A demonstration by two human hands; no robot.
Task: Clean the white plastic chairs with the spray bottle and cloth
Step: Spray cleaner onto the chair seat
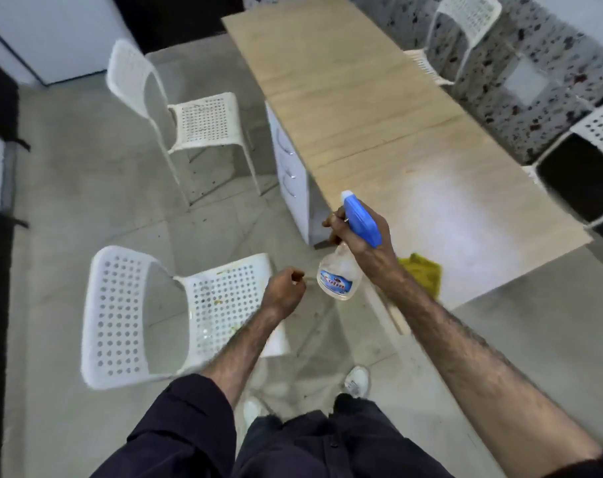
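Observation:
My right hand (363,243) grips the neck of a clear spray bottle (339,276) with a blue trigger head, held in the air beside the table's near corner. A yellow cloth (422,272) lies on the near end of the wooden table (379,108), partly hidden behind my right wrist. My left hand (284,288) hovers with curled fingers and holds nothing, just right of the nearest white perforated chair (155,315). That chair's seat carries yellowish stains. A second white chair (189,112) stands further back on the left.
Two more white chairs (465,32) (593,139) stand on the table's far right side. A white drawer unit (289,167) sits under the table. Dark furniture lines the left edge. My feet in white shoes (357,381) stand on the grey tiled floor.

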